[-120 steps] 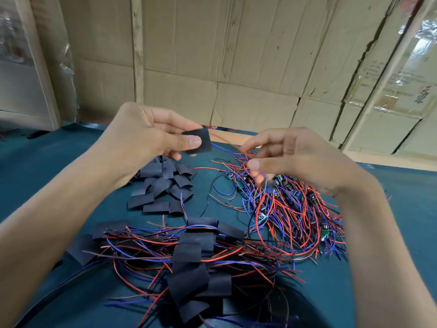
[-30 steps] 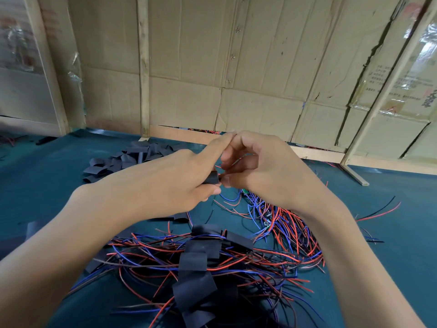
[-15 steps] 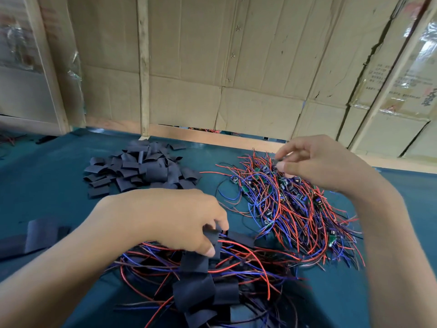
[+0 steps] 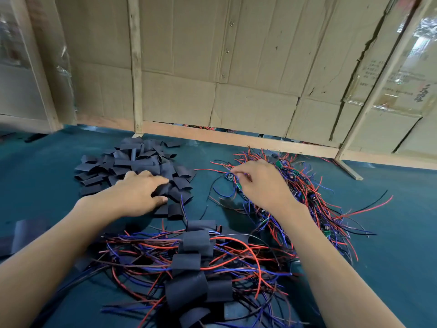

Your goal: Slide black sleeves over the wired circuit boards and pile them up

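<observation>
A heap of loose black sleeves (image 4: 132, 162) lies at the back left of the teal table (image 4: 390, 233). My left hand (image 4: 139, 192) reaches into its near edge, thumb and fingers pinching one black sleeve (image 4: 163, 190). A tangle of bare wired circuit boards (image 4: 314, 192) with red and blue wires lies at the right. My right hand (image 4: 260, 183) hovers over its left side, fingertips pinching a small circuit board (image 4: 229, 175). The pile of sleeved boards (image 4: 194, 263) lies near me, in the middle.
A cardboard wall (image 4: 236, 67) with wooden battens closes the far edge of the table. A wooden foot (image 4: 347, 170) juts onto the table at the right. A flat dark strip (image 4: 21, 235) lies at the left edge.
My left hand left the near pile of sleeved boards and moved out to the sleeve heap, taking hold of a sleeve. My right hand dropped onto the bare boards.
</observation>
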